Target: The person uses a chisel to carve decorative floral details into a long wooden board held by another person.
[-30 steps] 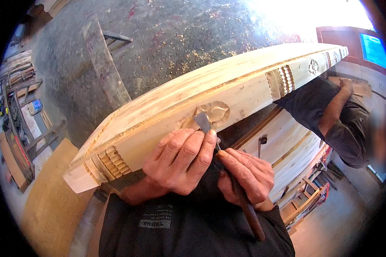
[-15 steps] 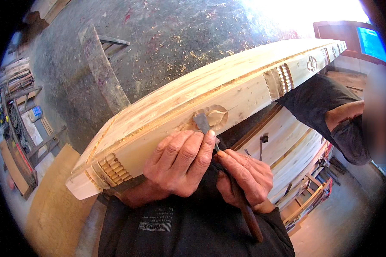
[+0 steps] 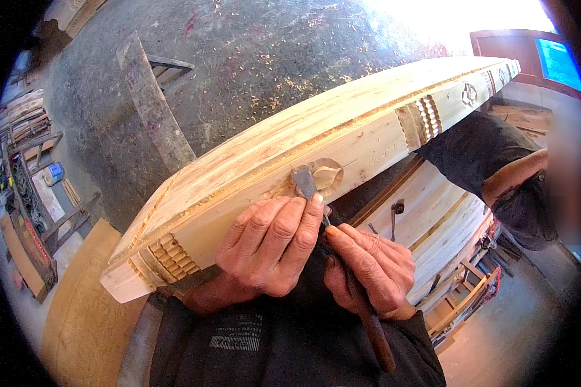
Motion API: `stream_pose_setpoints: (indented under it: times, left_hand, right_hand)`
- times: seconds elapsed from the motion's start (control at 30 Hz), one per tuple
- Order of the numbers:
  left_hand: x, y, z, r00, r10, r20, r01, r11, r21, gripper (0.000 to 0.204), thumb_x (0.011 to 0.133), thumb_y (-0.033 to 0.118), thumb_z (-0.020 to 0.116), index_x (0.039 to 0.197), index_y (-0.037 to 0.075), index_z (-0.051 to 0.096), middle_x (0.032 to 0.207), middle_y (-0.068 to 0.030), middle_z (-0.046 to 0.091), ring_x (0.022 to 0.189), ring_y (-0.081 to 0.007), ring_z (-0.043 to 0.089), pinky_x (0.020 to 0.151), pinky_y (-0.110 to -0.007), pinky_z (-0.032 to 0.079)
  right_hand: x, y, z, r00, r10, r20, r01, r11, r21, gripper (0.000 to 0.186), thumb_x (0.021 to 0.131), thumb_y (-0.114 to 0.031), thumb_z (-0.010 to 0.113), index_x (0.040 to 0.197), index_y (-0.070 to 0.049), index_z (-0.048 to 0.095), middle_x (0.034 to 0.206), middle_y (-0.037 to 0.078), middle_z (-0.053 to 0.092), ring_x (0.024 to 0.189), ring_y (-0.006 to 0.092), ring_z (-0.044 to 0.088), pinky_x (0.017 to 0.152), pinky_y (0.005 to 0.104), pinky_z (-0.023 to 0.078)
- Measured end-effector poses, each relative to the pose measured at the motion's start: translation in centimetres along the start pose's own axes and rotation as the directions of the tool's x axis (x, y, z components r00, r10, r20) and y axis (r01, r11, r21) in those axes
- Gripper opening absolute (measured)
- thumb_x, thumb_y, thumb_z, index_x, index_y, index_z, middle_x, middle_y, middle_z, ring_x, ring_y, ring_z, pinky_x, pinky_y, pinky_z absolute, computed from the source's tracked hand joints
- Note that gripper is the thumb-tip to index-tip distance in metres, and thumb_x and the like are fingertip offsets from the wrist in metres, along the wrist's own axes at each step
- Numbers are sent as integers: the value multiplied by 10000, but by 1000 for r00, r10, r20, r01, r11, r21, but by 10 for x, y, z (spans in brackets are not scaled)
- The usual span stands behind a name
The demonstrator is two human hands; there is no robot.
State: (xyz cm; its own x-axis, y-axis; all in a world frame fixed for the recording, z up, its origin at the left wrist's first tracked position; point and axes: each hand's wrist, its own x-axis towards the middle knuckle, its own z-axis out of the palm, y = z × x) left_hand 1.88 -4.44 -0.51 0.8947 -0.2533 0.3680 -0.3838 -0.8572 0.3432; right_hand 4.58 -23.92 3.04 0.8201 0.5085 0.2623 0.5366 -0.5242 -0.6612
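Observation:
A long pale wooden panel [image 3: 361, 97] lies diagonally before me, its edge face carved with ridged bands [image 3: 421, 117] and a rounded flower-like relief [image 3: 327, 177]. I hold a chisel [image 3: 303, 182] with a flat steel blade and long dark wooden handle, its tip against that relief. My left hand [image 3: 265, 248] presses its fingertips on the blade, beside the panel's face. My right hand [image 3: 371, 271] is closed around the lower shank and handle, whose end [image 3: 384, 361] sticks out below toward my body.
A co-worker's arm [image 3: 510, 174] and dark clothing show at right. Below are more pale boards [image 3: 442, 213] with tools and a wooden frame [image 3: 465, 297]. Left are a tan sheet [image 3: 77, 309], stacked lumber [image 3: 29, 251] and a trestle plank [image 3: 155, 109] on the concrete floor, among wood shavings [image 3: 277, 84].
Both my hands keep their grip on the chisel, with very slight movement. The co-worker's arm has shifted and bent differently at right, and the view has moved slightly.

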Motion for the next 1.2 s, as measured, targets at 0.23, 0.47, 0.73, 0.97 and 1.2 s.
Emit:
stream_pose_setpoints:
  times: [0.23, 0.47, 0.73, 0.97, 1.2]
  left_hand:
    - [-2, 0, 6, 998, -14, -55, 13, 1000, -21, 289, 954, 168, 704, 1185, 26, 805, 1049, -59, 747, 959, -182, 739, 858, -334, 604]
    - [-1, 1, 5, 999, -18, -41, 18, 1000, -12, 293, 954, 171, 704, 1188, 27, 807, 1053, -58, 750, 960, -181, 739, 860, -332, 599]
    - [-1, 1, 5, 999, -18, -31, 18, 1000, 18, 309, 956, 180, 686, 1201, 34, 807, 1061, -52, 753, 972, -174, 737, 873, -322, 590]
    - [-2, 0, 5, 1000, 12, -7, -11, 999, 53, 316, 966, 200, 675, 1211, 50, 809, 1082, -38, 755, 992, -167, 729, 891, -317, 579]
    - [-2, 1, 3, 1000, 8, 24, -10, 995, 95, 321, 990, 208, 669, 1237, 49, 796, 1087, -25, 752, 1006, -162, 723, 902, -306, 571]
  right_hand:
    - [4, -2, -2, 1000, -6, 9, 6, 1000, -10, 308, 803, 13, 796, 1099, 96, 780, 919, 225, 790, 796, 306, 814, 744, 390, 691]
    - [4, -2, -3, 1000, 7, 6, -7, 1000, -21, 296, 801, 17, 791, 1088, 88, 783, 913, 219, 786, 797, 304, 814, 748, 383, 689]
    - [4, 1, -2, 1000, 5, 3, -5, 1000, -5, 308, 799, 20, 802, 1099, 84, 781, 928, 215, 790, 814, 305, 816, 762, 390, 691]
    - [1, 5, 0, 1000, -15, 3, 15, 1000, -2, 316, 806, 22, 803, 1112, 92, 772, 941, 221, 790, 819, 313, 813, 768, 401, 692]
    - [-6, 14, 10, 999, -36, -33, 36, 999, 21, 315, 821, 27, 796, 1126, 101, 763, 958, 226, 789, 832, 328, 811, 778, 415, 691]
